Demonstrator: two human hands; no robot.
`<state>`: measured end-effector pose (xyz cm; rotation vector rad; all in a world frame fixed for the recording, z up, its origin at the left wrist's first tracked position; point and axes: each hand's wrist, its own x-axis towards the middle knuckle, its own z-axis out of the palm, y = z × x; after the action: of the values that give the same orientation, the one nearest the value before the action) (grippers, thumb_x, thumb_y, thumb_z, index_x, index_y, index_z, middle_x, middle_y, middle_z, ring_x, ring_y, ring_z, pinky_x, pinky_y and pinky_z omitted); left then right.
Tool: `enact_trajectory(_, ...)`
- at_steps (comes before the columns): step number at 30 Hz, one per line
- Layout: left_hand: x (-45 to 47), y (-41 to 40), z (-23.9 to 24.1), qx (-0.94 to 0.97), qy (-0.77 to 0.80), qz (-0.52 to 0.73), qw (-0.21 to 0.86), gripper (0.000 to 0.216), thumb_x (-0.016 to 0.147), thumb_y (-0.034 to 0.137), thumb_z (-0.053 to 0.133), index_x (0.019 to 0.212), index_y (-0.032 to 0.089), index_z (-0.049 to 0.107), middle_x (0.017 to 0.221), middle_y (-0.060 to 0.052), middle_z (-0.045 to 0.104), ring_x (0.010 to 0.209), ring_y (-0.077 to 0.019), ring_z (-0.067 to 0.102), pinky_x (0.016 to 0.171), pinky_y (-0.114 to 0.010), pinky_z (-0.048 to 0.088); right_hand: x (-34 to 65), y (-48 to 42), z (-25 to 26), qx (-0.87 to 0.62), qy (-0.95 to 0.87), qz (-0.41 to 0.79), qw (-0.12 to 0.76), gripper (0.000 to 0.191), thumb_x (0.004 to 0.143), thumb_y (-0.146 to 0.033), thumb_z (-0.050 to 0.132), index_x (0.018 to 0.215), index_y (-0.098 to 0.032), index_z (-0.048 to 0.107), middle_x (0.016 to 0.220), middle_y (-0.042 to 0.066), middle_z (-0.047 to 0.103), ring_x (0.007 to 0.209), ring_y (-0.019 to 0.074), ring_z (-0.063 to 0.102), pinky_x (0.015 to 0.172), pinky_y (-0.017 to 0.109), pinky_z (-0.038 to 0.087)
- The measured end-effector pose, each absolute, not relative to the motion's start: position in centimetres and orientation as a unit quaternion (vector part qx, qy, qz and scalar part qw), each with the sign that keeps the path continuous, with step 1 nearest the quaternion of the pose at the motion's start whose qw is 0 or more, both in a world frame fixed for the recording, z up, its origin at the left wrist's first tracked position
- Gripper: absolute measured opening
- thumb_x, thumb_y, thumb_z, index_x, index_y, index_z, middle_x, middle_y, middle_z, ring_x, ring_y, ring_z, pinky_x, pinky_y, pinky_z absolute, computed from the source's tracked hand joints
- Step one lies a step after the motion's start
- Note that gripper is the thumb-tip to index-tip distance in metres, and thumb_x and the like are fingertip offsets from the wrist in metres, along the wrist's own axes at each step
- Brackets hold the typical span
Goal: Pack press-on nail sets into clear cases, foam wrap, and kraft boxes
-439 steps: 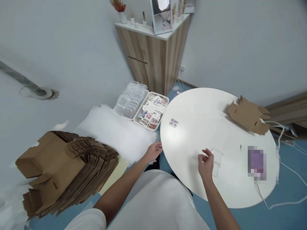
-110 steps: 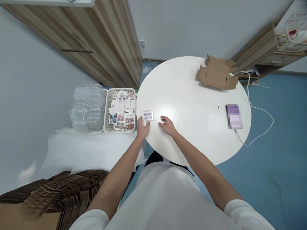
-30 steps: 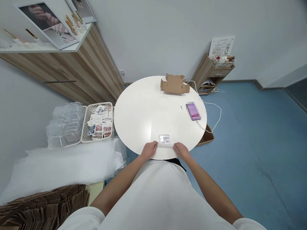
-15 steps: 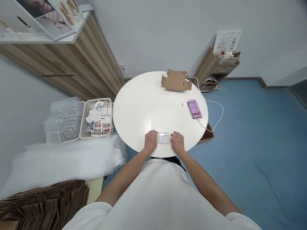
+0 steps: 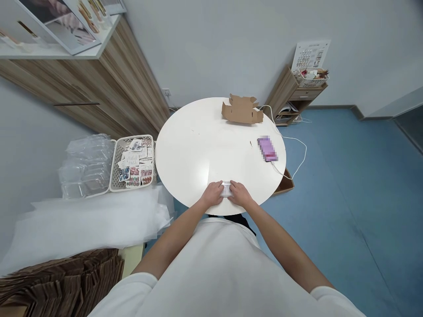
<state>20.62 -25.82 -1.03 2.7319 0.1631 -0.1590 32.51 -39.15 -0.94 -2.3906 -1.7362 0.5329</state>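
A person in a white shirt stands at the near edge of a white oval table (image 5: pixel 185 163), both arms stretched forward over it; a small clear pack (image 5: pixel 226 189) is on the table close to that near edge, between the two hands; the left hand (image 5: pixel 212 193) has its fingers bent in and closed on the pack's left end; the right hand (image 5: pixel 240 193) grips the right end the same way, leaving only the middle of the pack in sight; the thumbs are partly hidden, and what the pack contains is too small to tell; toward the table's far edge sits an unfolded brown carton (image 5: pixel 242 110); near the table's right edge lies a purple thing (image 5: pixel 267 149), blurred out, with a white cable (image 5: pixel 306 149) looping past the edge; just left of the table is a white basket (image 5: pixel 114 178) of printed cards (image 5: pixel 132 159), with clear trays (image 5: pixel 87 167) beyond it; nearer the person, left of the table, are white sheets (image 5: pixel 89 220) and stacked brown cardboard (image 5: pixel 62 281).
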Motion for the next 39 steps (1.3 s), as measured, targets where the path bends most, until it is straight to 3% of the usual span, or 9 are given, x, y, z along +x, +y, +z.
enact_trajectory(5, 18.5, -26.4, 0.1, 0.967, 0.038, -0.102, 0.231, 0.028, 0.068, 0.034, 0.050, 0.090, 0.018, 0.049, 0.083, -0.005, 0.058, 0.080, -0.0220, 0.055, 0.074, -0.033, 0.038, 30.7, -41.0, 0.5, -0.769, -0.583, 0.247, 0.084, 0.026, 0.074, -0.036, 0.049, 0.091, -0.017, 0.047, 0.084, 0.006, 0.058, 0.081, 0.0199, 0.053, 0.077, 0.033, 0.036)
enact_trajectory(9, 18.0, -26.6, 0.7, 0.959, 0.034, -0.118, 0.256, 0.026, 0.071, 0.035, 0.046, 0.090, 0.019, 0.051, 0.073, -0.003, 0.058, 0.072, -0.0195, 0.055, 0.073, -0.032, 0.038, 30.1, -42.4, 0.9, -0.768, -0.583, 0.233, 0.127, 0.026, 0.078, -0.037, 0.044, 0.095, -0.017, 0.046, 0.102, 0.009, 0.055, 0.102, 0.0234, 0.046, 0.085, 0.035, 0.032)
enact_trajectory(12, 19.0, -25.8, 0.9, 0.952, 0.075, -0.101, 0.281, 0.025, 0.075, 0.037, 0.042, 0.088, 0.020, 0.054, 0.082, -0.004, 0.059, 0.082, -0.0202, 0.054, 0.079, -0.034, 0.037, 31.0, -41.8, 1.1, -0.780, -0.567, 0.217, 0.152, 0.025, 0.082, -0.038, 0.040, 0.096, -0.019, 0.048, 0.115, 0.009, 0.048, 0.109, 0.0227, 0.040, 0.086, 0.034, 0.033)
enact_trajectory(17, 20.6, -23.5, 0.8, 0.907, 0.143, -0.135, 0.373, 0.036, 0.078, 0.046, 0.037, 0.091, 0.020, 0.059, 0.099, -0.006, 0.059, 0.092, -0.0207, 0.053, 0.078, -0.030, 0.040, 32.7, -39.3, 1.2, -0.826, -0.503, 0.215, 0.132, 0.028, 0.085, -0.039, 0.035, 0.092, -0.020, 0.054, 0.094, 0.007, 0.055, 0.088, 0.0190, 0.050, 0.074, 0.030, 0.037)
enact_trajectory(20, 21.0, -22.6, 0.1, 0.879, 0.169, -0.149, 0.419, 0.032, 0.076, 0.039, 0.043, 0.099, 0.021, 0.056, 0.101, -0.003, 0.060, 0.092, -0.0185, 0.054, 0.077, -0.027, 0.041, 33.2, -38.0, 0.7, -0.837, -0.468, 0.253, 0.126, 0.029, 0.086, -0.038, 0.033, 0.092, -0.020, 0.055, 0.090, 0.007, 0.057, 0.085, 0.0180, 0.051, 0.072, 0.028, 0.036)
enact_trajectory(28, 21.6, -22.4, -1.6, 0.878, 0.272, -0.157, 0.362, 0.024, 0.073, 0.033, 0.049, 0.093, 0.020, 0.056, 0.095, -0.004, 0.061, 0.086, -0.0178, 0.056, 0.071, -0.027, 0.043, 34.7, -37.2, -0.8, -0.850, -0.384, 0.328, 0.150, 0.023, 0.084, -0.032, 0.038, 0.102, -0.021, 0.047, 0.095, 0.005, 0.058, 0.084, 0.0167, 0.053, 0.066, 0.026, 0.037)
enact_trajectory(32, 21.0, -22.8, -1.3, 0.890, 0.290, -0.139, 0.323, 0.026, 0.074, 0.031, 0.048, 0.096, 0.019, 0.053, 0.100, -0.007, 0.056, 0.094, -0.0221, 0.051, 0.076, -0.032, 0.040, 35.1, -38.4, -1.2, -0.881, -0.376, 0.259, 0.126, 0.019, 0.083, -0.024, 0.037, 0.095, -0.021, 0.051, 0.098, 0.008, 0.056, 0.088, 0.0205, 0.052, 0.072, 0.032, 0.038)
enact_trajectory(36, 20.4, -23.6, -0.9, 0.935, 0.245, -0.057, 0.249, 0.037, 0.075, 0.032, 0.049, 0.109, 0.021, 0.045, 0.113, -0.009, 0.047, 0.105, -0.0243, 0.044, 0.083, -0.037, 0.036, 34.2, -39.3, -1.0, -0.880, -0.440, 0.134, 0.122, 0.025, 0.077, -0.014, 0.044, 0.101, -0.019, 0.049, 0.118, 0.014, 0.046, 0.112, 0.0266, 0.039, 0.089, 0.043, 0.029)
enact_trajectory(39, 20.1, -24.1, -0.7, 0.959, 0.142, -0.038, 0.243, 0.046, 0.070, 0.042, 0.055, 0.111, 0.022, 0.043, 0.120, -0.008, 0.043, 0.112, -0.0241, 0.038, 0.091, -0.038, 0.030, 33.1, -39.1, -0.8, -0.798, -0.569, 0.155, 0.126, 0.028, 0.073, -0.022, 0.054, 0.101, -0.019, 0.048, 0.129, 0.012, 0.037, 0.122, 0.0261, 0.028, 0.096, 0.044, 0.023)
